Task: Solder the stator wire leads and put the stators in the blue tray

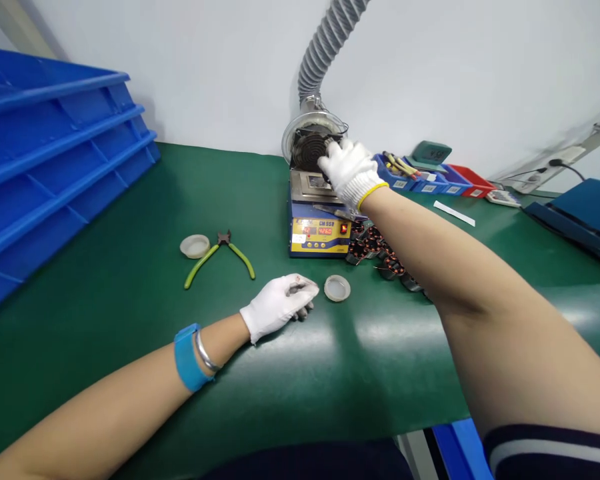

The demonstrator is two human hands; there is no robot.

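My left hand [281, 303], in a white glove, rests on the green table with its fingers curled in and nothing visible in them. Just right of its fingertips sits a small round dish [337, 289]. My right hand [349, 168], in a white knitted glove, is over the metal top of a blue and yellow solder pot [320, 233] with a lit red display. Its fingers are closed round something dark, mostly hidden by the glove. Beside the pot, partly under my right forearm, stand several wound motor stators [373, 240] with copper-coloured windings.
Green-handled cutters [223, 243] lie spread beside another small dish [195, 247]. Blue crates [65, 153] are stacked at left. A grey extraction hose [325, 50] hangs behind the pot. Back right are blue bins [430, 183], a red bin [473, 180] and a white strip [454, 213].
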